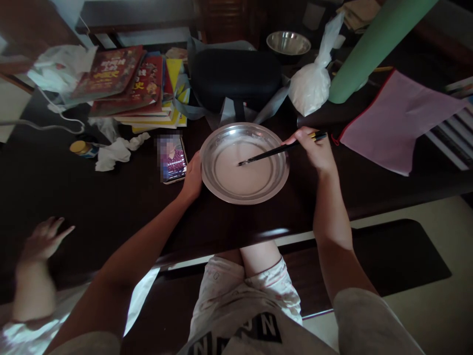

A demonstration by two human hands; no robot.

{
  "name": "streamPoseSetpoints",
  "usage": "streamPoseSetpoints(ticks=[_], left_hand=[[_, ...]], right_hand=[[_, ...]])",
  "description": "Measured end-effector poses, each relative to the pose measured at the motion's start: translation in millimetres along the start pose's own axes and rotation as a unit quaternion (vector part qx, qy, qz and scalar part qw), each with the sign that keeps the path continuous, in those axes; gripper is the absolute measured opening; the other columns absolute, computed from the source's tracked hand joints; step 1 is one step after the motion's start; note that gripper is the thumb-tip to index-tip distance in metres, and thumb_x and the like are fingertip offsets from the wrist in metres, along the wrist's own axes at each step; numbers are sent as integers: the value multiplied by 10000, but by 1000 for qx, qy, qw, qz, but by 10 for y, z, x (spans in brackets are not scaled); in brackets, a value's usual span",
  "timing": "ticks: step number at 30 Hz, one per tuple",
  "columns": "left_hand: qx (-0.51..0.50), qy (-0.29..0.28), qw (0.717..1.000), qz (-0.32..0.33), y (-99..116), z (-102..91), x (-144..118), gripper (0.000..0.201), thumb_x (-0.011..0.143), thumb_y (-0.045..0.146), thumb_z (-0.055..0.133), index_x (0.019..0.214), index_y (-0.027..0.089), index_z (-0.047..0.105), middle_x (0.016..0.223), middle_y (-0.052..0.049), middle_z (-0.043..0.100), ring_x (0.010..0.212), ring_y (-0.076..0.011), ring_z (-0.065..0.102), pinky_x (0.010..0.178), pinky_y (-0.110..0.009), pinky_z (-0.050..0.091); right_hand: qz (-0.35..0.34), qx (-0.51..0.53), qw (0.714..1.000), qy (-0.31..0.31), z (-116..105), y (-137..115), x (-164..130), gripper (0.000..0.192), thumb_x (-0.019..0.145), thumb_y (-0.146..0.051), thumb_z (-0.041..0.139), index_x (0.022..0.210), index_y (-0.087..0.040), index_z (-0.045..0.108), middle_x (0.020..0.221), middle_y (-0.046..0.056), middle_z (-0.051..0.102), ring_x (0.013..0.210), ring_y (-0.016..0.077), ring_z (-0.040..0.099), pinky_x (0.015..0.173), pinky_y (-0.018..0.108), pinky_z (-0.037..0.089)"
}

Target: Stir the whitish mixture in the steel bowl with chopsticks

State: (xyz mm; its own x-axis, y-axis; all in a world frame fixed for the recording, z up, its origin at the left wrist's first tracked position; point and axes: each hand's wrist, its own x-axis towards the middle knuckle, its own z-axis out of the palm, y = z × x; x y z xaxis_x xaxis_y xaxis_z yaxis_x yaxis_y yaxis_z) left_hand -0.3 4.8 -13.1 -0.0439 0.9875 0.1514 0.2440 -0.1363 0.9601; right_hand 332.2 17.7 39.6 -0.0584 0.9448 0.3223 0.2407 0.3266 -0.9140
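Observation:
A round steel dish [218, 187] holding a pale whitish liquid sits on the dark table [111, 202] in front of me. My left hand [192, 177] grips the dish's left rim. My right hand [314, 148] holds a pair of dark chopsticks [275, 152] at the dish's right side. The chopstick tips dip into the liquid near the dish's middle.
A phone [173, 160] with a lit screen lies left of the dish. Behind it are stacked books [129, 86], crumpled tissue [114, 153], a small jar [83, 148], a black case [236, 76], a tied white bag [310, 86], a steel bowl [288, 44], a green roll [369, 47] and a pink pouch [395, 121]. Another person's hand [42, 239] rests at the left.

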Motion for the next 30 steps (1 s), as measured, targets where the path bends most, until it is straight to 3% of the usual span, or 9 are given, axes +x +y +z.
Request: streamPoseSetpoints(ticks=[3,7,9,13,15,19,21,27,30], left_hand=[[1,-3,1000,3,-33,6,7,430,1033,460,352,1106,209,693,1237,-73,723,1232,-256,627,1124,-407,465],[8,-3,1000,0,-37,4,10,447,1029,496,357,1123,205,683,1231,-61,724,1252,-254,611,1131,-398,459],[16,-2,1000,-2,-18,-3,7,442,1028,494,369,1118,201,686,1231,-65,723,1264,-255,605,1136,-394,453],[21,-5,1000,8,27,-14,-8,395,1025,452,394,1113,207,691,1223,-69,726,1260,-257,608,1137,-402,449],[22,-12,1000,13,40,-15,-13,382,1028,429,388,1116,210,689,1234,-70,723,1254,-260,610,1132,-410,454],[22,-14,1000,9,41,-5,-14,404,1036,416,353,1115,200,685,1235,-73,723,1237,-263,613,1115,-416,469],[16,-13,1000,7,32,1,-12,398,1035,417,361,1110,199,685,1217,-73,728,1235,-262,614,1100,-407,480],[3,-5,1000,14,7,19,-7,382,1036,395,369,1099,201,692,1200,-68,731,1218,-250,625,1088,-389,487],[2,4,1000,14,2,37,-6,373,1035,384,376,1087,203,699,1188,-59,736,1206,-246,630,1111,-394,468]], right_hand=[[-5,14,999,50,-67,50,6,367,846,-596,671,655,-288,735,624,8,728,728,253,749,848,488,585],[16,8,999,-37,4,16,-5,407,854,-633,636,705,-274,757,705,19,767,771,241,759,856,461,591],[4,-7,999,-50,45,-6,-3,414,847,-651,631,740,-276,769,758,15,788,816,225,763,874,426,589],[-2,-2,999,32,-13,24,13,408,843,-642,643,702,-274,748,688,10,763,785,228,760,844,431,595],[0,3,999,41,-50,42,11,406,846,-633,646,682,-274,739,648,15,745,774,242,762,844,455,596],[9,14,999,-48,6,10,-3,417,851,-644,632,711,-272,757,710,20,772,785,236,767,846,457,598],[0,5,998,-62,42,-7,-1,418,845,-650,636,737,-268,769,751,22,786,821,231,770,870,444,591],[5,10,999,37,-49,34,14,426,813,-668,661,662,-276,733,643,23,746,745,248,759,814,467,595],[13,4,1000,-21,-26,31,8,435,828,-671,640,670,-276,733,668,23,755,768,243,759,818,460,599]])
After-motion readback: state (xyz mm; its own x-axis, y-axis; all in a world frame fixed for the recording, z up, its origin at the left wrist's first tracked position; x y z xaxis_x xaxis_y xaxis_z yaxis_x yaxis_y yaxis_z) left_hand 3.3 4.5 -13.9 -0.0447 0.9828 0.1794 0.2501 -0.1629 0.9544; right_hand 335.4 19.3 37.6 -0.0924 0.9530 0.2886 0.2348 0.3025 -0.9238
